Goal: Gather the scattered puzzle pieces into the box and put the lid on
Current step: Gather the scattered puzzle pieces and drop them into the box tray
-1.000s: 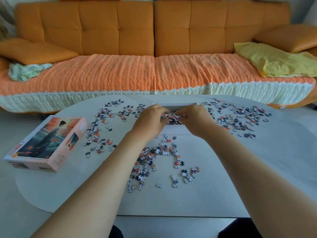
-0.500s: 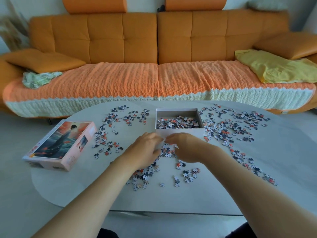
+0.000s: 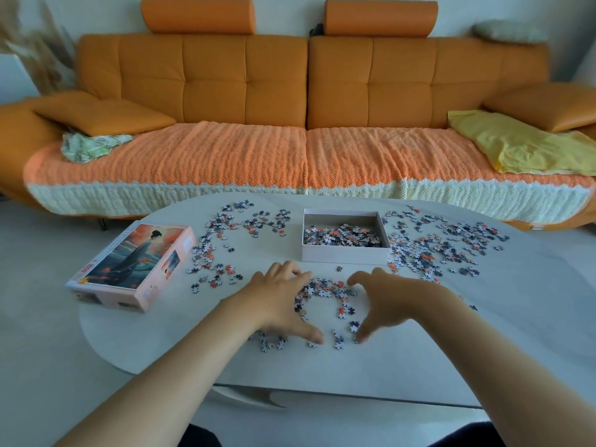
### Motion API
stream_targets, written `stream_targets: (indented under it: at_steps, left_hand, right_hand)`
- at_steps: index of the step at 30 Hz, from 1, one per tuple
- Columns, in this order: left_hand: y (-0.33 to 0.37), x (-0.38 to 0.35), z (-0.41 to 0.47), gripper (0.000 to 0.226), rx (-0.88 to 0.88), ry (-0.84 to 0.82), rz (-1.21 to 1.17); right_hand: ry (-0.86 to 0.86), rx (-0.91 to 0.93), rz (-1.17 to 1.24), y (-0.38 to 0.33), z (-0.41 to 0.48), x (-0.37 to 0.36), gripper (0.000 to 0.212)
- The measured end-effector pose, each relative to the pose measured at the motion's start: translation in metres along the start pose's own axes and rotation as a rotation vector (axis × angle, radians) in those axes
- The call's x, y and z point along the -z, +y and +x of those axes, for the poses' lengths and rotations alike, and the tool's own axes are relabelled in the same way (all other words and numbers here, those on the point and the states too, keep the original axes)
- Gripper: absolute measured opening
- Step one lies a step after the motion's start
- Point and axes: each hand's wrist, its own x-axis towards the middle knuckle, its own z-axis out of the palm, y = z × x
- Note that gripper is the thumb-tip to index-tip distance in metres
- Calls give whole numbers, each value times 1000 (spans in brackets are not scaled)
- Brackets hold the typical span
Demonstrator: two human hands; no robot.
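I keep my left hand (image 3: 280,301) and right hand (image 3: 387,301) spread, cupping the puzzle pieces (image 3: 325,291) at lower centre, apparently gripping none. I should sweep inward with palms low, then lift into the box (image 3: 345,253) just above.

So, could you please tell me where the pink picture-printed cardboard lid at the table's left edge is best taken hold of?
Probably by its two long side walls, reached from above and squeezed gently inward. The pink cardboard lid lies flat, picture up, on the white oval table. Its broad top gives nothing to pinch, while the upright walls stand exposed.
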Motion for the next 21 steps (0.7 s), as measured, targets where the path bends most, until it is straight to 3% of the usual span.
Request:
stream_targets:
  at_steps: [2,4,10,12,17,21]
  left_hand:
    - [10,-8,1,127,-30,31,57]
    - [16,-12,3,122,-57,90,38]
    - [12,-11,14,86,-57,162,-244]
    - [16,-10,15,85,-69,197,-193]
    - [33,-15,18,112,-65,171,-63]
    - [21,-13,27,88,-90,226,-161]
  right_hand:
    - [-26,-7,71,1,2,-4,100]
    - [-5,5,188,2,6,-7,79]
    - [135,4,315,-4,17,-12,36]
    - [201,30,355,-8,20,-11,34]
    - [420,122,258,-8,30,-13,38]
    - [358,148,145,-6,33,-18,51]
